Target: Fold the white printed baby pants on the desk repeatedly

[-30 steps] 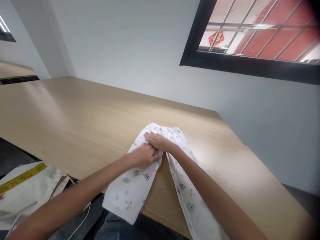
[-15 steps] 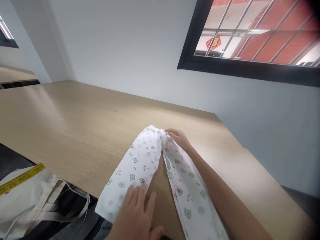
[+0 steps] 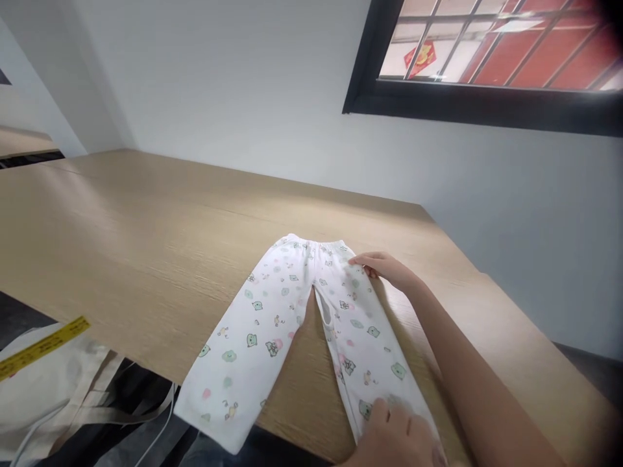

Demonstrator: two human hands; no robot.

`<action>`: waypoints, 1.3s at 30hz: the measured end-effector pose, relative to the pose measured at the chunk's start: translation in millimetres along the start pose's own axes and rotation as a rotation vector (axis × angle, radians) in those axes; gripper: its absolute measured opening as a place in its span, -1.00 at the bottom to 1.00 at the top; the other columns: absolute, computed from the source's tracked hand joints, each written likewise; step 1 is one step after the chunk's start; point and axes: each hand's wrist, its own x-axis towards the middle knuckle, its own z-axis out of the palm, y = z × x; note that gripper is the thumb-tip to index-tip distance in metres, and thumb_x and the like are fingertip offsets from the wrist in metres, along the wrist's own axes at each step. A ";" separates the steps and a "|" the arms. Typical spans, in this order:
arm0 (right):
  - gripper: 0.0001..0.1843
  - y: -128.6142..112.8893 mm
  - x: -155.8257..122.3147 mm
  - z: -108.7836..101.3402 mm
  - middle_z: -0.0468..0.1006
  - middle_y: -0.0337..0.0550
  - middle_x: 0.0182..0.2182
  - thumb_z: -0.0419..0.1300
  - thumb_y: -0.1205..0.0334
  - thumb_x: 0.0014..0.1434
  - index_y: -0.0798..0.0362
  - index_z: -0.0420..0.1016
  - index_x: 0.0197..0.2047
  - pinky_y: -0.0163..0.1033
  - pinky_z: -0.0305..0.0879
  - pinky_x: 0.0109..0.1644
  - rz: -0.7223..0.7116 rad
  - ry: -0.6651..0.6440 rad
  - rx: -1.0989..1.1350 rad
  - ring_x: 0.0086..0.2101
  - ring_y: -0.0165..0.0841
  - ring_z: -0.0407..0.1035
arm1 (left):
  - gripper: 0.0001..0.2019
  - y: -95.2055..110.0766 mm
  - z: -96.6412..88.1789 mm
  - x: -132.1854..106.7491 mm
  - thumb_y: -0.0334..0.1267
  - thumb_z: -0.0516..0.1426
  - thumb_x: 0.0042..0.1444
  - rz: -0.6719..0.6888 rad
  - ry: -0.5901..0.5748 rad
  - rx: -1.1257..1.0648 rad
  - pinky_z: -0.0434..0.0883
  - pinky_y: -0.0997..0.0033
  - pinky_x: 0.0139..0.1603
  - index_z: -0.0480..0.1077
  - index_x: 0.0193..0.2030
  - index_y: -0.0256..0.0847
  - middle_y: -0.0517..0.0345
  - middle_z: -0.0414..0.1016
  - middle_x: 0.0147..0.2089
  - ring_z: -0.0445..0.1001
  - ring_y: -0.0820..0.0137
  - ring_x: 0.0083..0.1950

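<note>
Small white trousers with a green and pink animal print lie flat on the wooden table, waistband toward the wall, legs spread apart and hanging slightly over the near edge. My right hand rests with fingers stretched out on the right side of the trousers, just below the waistband. My left hand lies at the bottom of the view, flat on the lower end of the right trouser leg, beneath my right forearm. Neither hand holds anything.
A cream cloth bag with a yellow strip and loose straps lies below the table's near edge at the lower left. A white wall runs along the table's far and right sides, with a black-framed barred window above.
My left hand has slid from the trousers' crotch down the left leg and across to the right leg's end. My right hand moved from the middle of the waist to the right side. The trousers now lie flatter.
</note>
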 end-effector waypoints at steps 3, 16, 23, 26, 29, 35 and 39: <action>-0.77 -3.3 -2.3 1.0 0.26 -0.29 -0.66 0.20 0.08 -0.08 0.07 0.54 -0.48 -0.36 0.10 -0.56 0.009 0.005 0.121 -0.61 -0.49 0.12 | -0.91 -15.8 -20.7 -1.8 -0.38 0.06 -0.16 -0.026 0.080 -0.106 0.09 0.45 -0.65 0.18 -0.58 -0.19 0.19 0.19 -0.67 0.21 0.43 -0.64; -0.74 -85.4 32.4 94.3 0.48 -0.12 -0.34 0.13 0.03 0.01 0.04 0.44 -0.35 -0.24 0.34 -0.15 -0.160 0.031 0.379 -0.28 -0.32 0.38 | -0.66 -134.6 -169.6 -97.8 -0.16 -0.14 0.19 -0.911 0.025 -0.319 0.20 0.60 -0.70 0.22 0.06 -0.12 0.25 0.46 -0.42 0.20 0.56 -0.70; -0.84 -69.0 52.0 148.6 0.50 -0.20 -0.18 0.09 0.23 0.04 -0.01 0.50 -0.38 -0.16 0.22 0.03 -0.245 0.023 0.063 -0.10 -0.25 0.32 | -0.62 -158.2 -164.0 -126.8 -0.30 -0.14 0.11 -0.896 -0.356 0.006 0.34 0.38 -0.35 0.44 -0.10 0.02 0.06 0.40 -0.29 0.40 0.30 -0.27; -0.75 -63.0 46.9 147.4 0.49 -0.27 -0.12 0.03 0.32 0.06 -0.03 0.52 -0.29 -0.19 0.14 0.11 -0.303 0.017 -0.029 -0.04 -0.29 0.29 | -0.67 -151.7 -159.1 -120.8 -0.31 -0.05 0.06 -0.804 -0.305 0.188 0.27 0.24 -0.27 0.46 -0.17 0.08 0.05 0.32 -0.25 0.32 0.24 -0.22; -0.70 -57.0 40.7 132.3 0.48 -0.22 -0.11 -0.01 0.35 0.07 0.01 0.52 -0.24 -0.21 0.15 0.10 -0.305 0.022 -0.091 -0.05 -0.31 0.30 | -0.69 -137.0 -149.3 -103.8 -0.38 0.00 0.00 -0.683 -0.264 0.167 0.22 0.21 -0.24 0.47 -0.22 0.08 0.04 0.29 -0.20 0.27 0.23 -0.18; -0.69 -38.4 21.6 88.0 0.45 -0.23 -0.04 -0.01 0.24 0.12 0.00 0.51 -0.16 -0.14 0.12 0.12 -0.244 0.002 -0.167 -0.01 -0.27 0.27 | -0.81 -102.8 -131.4 -73.3 -0.42 0.08 -0.09 -0.454 -0.209 -0.024 0.23 0.12 -0.18 0.43 -0.34 -0.10 0.01 0.29 -0.18 0.27 0.19 -0.12; -0.65 -37.3 -1.7 71.3 0.42 -0.25 -0.01 0.01 0.08 0.15 -0.05 0.48 -0.08 -0.15 0.21 0.05 -0.216 -0.145 -0.209 -0.01 -0.23 0.27 | -0.87 -117.0 -132.4 -48.1 -0.38 0.04 0.01 -0.303 -0.358 -0.131 0.26 0.06 -0.08 0.41 -0.44 -0.19 0.02 0.32 -0.20 0.29 0.21 -0.09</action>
